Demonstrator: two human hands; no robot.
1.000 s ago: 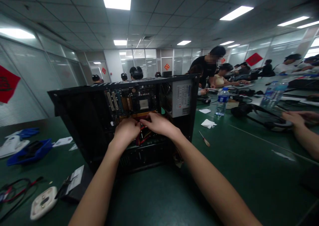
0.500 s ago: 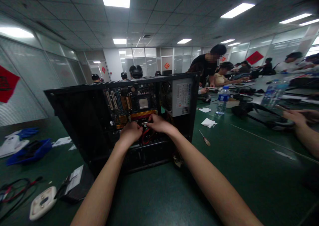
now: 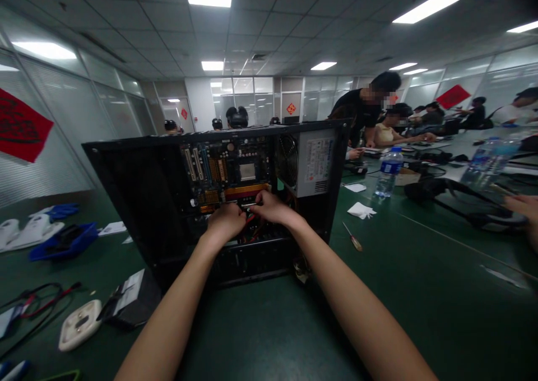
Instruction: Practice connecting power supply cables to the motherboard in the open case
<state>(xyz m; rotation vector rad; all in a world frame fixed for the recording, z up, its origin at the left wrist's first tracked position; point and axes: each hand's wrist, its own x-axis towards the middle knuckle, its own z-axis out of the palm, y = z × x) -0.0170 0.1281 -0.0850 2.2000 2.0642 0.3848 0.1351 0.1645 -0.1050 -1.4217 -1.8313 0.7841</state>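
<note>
An open black computer case (image 3: 138, 196) stands on the green table, its motherboard (image 3: 229, 171) facing me and a grey power supply (image 3: 313, 162) at its upper right. Both my hands are inside the case, below the orange memory slots. My left hand (image 3: 227, 222) is closed in a loose fist just beneath the board. My right hand (image 3: 273, 207) is closed, pinching a thin dark strip, perhaps a memory stick (image 3: 251, 204), at the slots. Red cables (image 3: 252, 224) run between my hands.
A screwdriver (image 3: 352, 237), white tissue (image 3: 363, 210) and water bottle (image 3: 389, 172) lie right of the case. Left are a black drive (image 3: 130, 300), a white plug (image 3: 79, 325), cables (image 3: 37, 302) and a blue tray (image 3: 63, 242). A neighbour's hand (image 3: 521, 206) rests far right; people sit behind.
My hands have shifted slightly up toward the memory slots and closer together. The camera view has tilted a little; the neighbour's hand has slid toward the right edge.
</note>
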